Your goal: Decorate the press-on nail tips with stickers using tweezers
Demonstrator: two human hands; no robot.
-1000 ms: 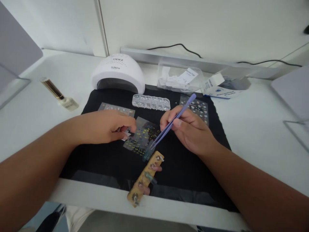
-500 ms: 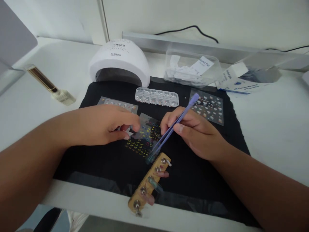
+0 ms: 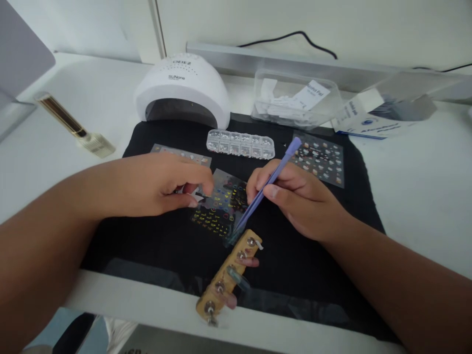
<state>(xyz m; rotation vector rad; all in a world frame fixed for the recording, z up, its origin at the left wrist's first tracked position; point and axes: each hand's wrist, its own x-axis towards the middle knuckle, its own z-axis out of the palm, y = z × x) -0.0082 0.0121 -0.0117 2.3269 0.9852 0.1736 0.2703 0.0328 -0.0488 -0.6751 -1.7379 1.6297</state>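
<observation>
My right hand (image 3: 295, 196) grips a pair of purple tweezers (image 3: 266, 186), tips pointing down and left at the edge of a sticker sheet (image 3: 214, 216) with small yellow and coloured designs. At the tips is something teal and clear, too small to make out. My left hand (image 3: 177, 184) hovers by that sheet's left side, thumb and fingers pinched on a small whitish piece (image 3: 197, 195), perhaps paper. Just below the tweezer tips lies a wooden nail-tip stand (image 3: 228, 275) with several false nails on metal holders, one of them teal (image 3: 239, 279).
A white nail lamp (image 3: 182, 91) stands behind the black mat (image 3: 147, 250). Near it are a clear rhinestone case (image 3: 239, 144), another sticker sheet (image 3: 320, 160), a plastic box (image 3: 297, 101) of alcohol pads, a carton (image 3: 379, 115), and a brush (image 3: 73, 125) at left.
The tweezers' legs have come closer together. Both hands stay nearly in place, and the whole view has shifted slightly.
</observation>
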